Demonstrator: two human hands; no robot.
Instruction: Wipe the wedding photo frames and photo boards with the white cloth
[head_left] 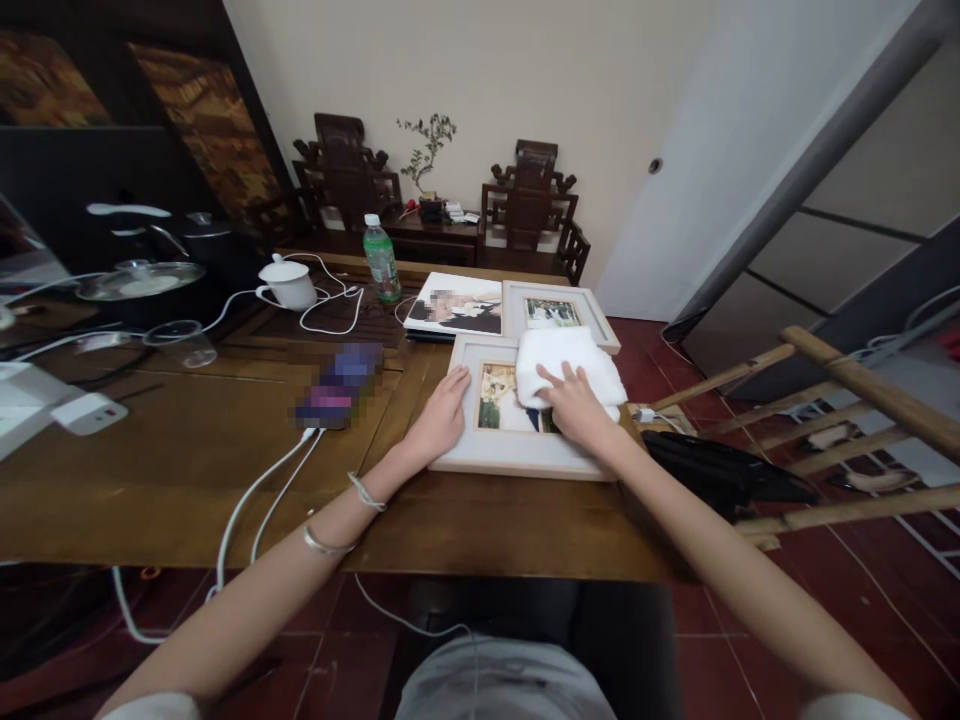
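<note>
A white-framed photo [495, 455] lies flat on the wooden table [187, 470] in front of me. My left hand [442, 415] rests on the frame's left edge, fingers stretched flat against it. My right hand [574, 400] presses flat on a folded white cloth [566, 360] that covers the upper right part of the picture. Behind it lie a second framed photo [559, 313] and an unframed print [457, 305].
A green bottle [382, 260], a white teapot [289, 285], white cables [255, 500] and a charger [90, 412] are on the table's left. A blurred device [341, 385] sits mid-table. A bamboo chair [847, 400] stands at right, carved wooden chairs [345, 180] by the wall.
</note>
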